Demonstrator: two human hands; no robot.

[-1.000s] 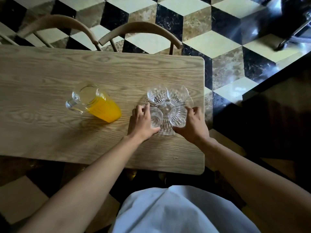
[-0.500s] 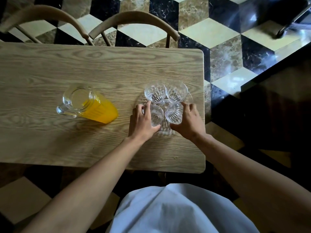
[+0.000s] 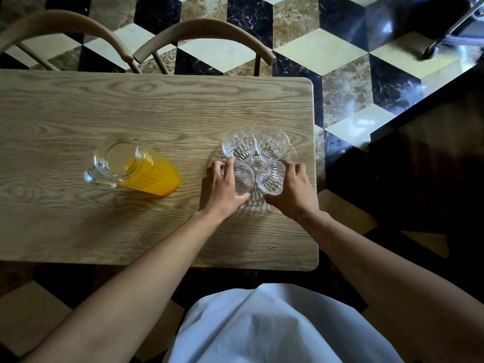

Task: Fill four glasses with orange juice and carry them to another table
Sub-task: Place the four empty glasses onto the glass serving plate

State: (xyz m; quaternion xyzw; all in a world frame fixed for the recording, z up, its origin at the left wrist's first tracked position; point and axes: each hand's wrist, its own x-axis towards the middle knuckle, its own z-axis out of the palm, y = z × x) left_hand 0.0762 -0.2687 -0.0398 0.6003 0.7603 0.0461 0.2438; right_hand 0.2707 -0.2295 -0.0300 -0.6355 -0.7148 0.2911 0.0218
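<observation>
grip: my left hand [image 3: 222, 188] and right hand [image 3: 293, 191] cup the 2 near glasses [image 3: 255, 163] of 4, clustered on a clear tray [image 3: 255, 206] | jug [image 3: 136, 166] of juice left, apart | progress: 0 filled, pouring and carrying remain

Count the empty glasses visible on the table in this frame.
4, clustered on a clear glass tray: far-left glass, far-right glass, near-left glass against the left hand, near-right glass against the right hand. None appear hidden.
</observation>
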